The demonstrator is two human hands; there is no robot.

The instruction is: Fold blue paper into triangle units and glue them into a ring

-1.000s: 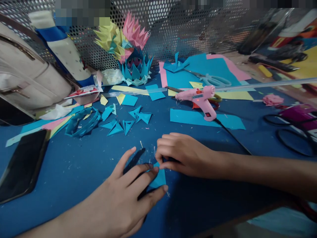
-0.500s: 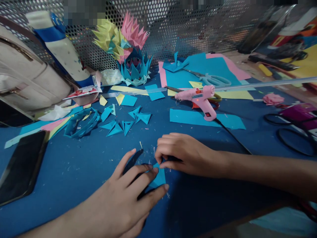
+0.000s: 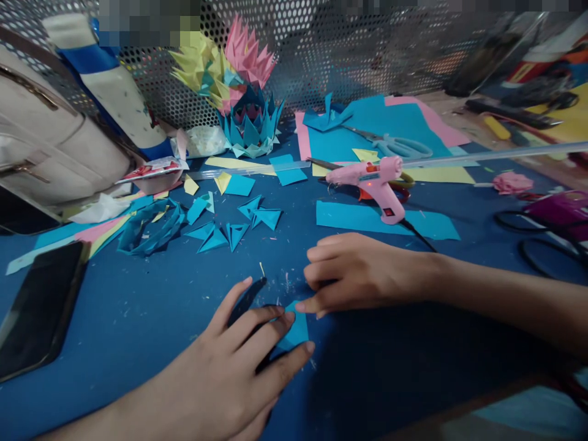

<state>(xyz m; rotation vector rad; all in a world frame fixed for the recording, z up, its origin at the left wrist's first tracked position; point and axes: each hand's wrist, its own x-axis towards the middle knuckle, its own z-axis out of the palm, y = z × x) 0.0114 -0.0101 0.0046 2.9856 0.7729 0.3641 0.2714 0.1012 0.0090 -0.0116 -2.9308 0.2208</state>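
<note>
A small blue piece of paper [image 3: 296, 327] lies flat on the table in front of me, partly hidden under fingers. My left hand [image 3: 248, 355] rests over it, open, fingers spread and tips pressing the paper down. From the right, my right hand [image 3: 362, 269] has its fingers curled in, with nothing seen in them. Its thumb is stretched out, touching the paper's upper right corner. Several folded blue paper points [image 3: 229, 233] lie beyond my left hand. Left of them sits a ring of joined blue paper [image 3: 154, 229].
Behind are a pink glue gun [image 3: 379, 184] on a blue paper strip [image 3: 432, 225], scissors [image 3: 399, 146] on coloured sheets, and paper flowers [image 3: 250, 131] by a perforated metal panel. A phone [image 3: 43, 306] lies at left near a pale bag [image 3: 59, 135]. Cords [image 3: 528, 251] loop at right.
My right hand has shifted slightly right and up, its fingers lifting off the paper while the thumb stays at the corner. The left hand has hardly moved.
</note>
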